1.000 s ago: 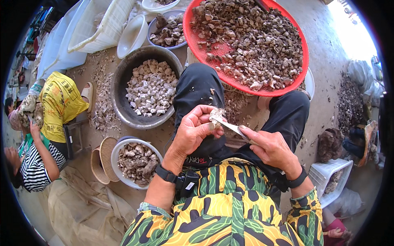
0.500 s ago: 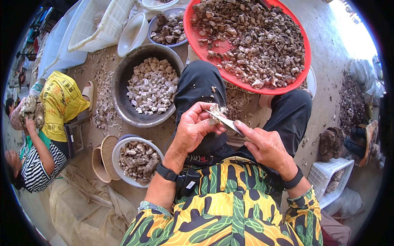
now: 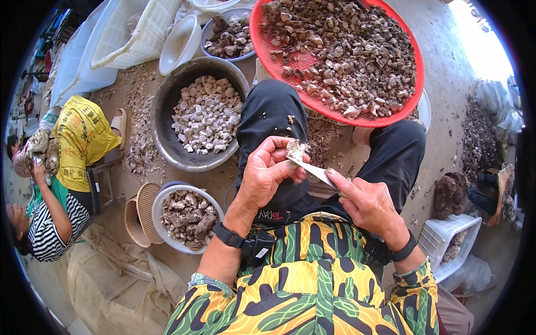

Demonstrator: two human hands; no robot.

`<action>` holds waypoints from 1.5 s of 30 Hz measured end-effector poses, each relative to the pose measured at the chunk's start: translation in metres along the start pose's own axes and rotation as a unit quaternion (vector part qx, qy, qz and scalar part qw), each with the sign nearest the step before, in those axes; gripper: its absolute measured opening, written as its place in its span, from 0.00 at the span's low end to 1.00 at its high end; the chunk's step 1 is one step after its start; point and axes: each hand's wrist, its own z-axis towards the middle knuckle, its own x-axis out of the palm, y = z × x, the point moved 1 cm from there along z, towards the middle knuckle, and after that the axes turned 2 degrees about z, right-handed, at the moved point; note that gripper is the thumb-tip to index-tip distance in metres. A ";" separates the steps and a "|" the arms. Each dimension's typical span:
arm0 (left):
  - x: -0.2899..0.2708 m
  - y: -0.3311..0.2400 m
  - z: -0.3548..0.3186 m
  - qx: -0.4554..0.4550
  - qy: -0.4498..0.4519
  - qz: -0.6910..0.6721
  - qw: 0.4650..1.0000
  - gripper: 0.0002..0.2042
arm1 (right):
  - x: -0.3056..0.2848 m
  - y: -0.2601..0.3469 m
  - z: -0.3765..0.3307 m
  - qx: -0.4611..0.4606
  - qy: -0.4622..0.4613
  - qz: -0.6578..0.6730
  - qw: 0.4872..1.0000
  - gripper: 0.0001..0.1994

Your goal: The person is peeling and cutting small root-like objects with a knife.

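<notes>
My left hand (image 3: 269,170) grips a small rough brown-and-pale lump (image 3: 296,149) above my lap. My right hand (image 3: 365,201) holds a thin knife (image 3: 312,170) whose blade tip presses against the underside of that lump. Both hands hover over my black trousers (image 3: 273,114). A large red round basket (image 3: 340,56) heaped with brown unpeeled pieces sits just beyond my knees. A dark metal basin (image 3: 167,151) full of pale peeled pieces stands at my left knee.
A small white bowl (image 3: 162,198) of brown scraps lies by my left side, next to a woven slipper (image 3: 139,215). A grey bowl (image 3: 229,36), a white bowl (image 3: 178,42) and white crates stand behind. A person in a striped shirt (image 3: 47,229) sits at far left.
My hands have shifted slightly and the lump has turned in my left fingers while the knife stays against it.
</notes>
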 end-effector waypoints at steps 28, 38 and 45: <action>-0.002 -0.002 -0.001 -0.014 0.017 -0.008 1.000 0.16 | 0.003 -0.006 0.004 0.026 0.013 0.047 0.998 0.32; 0.002 -0.002 -0.002 -0.050 0.038 0.073 0.995 0.16 | 0.012 0.004 0.034 0.046 0.001 0.038 0.998 0.30; 0.000 -0.004 -0.001 -0.036 0.034 0.018 0.999 0.17 | 0.005 -0.010 0.019 0.035 -0.005 0.063 0.997 0.30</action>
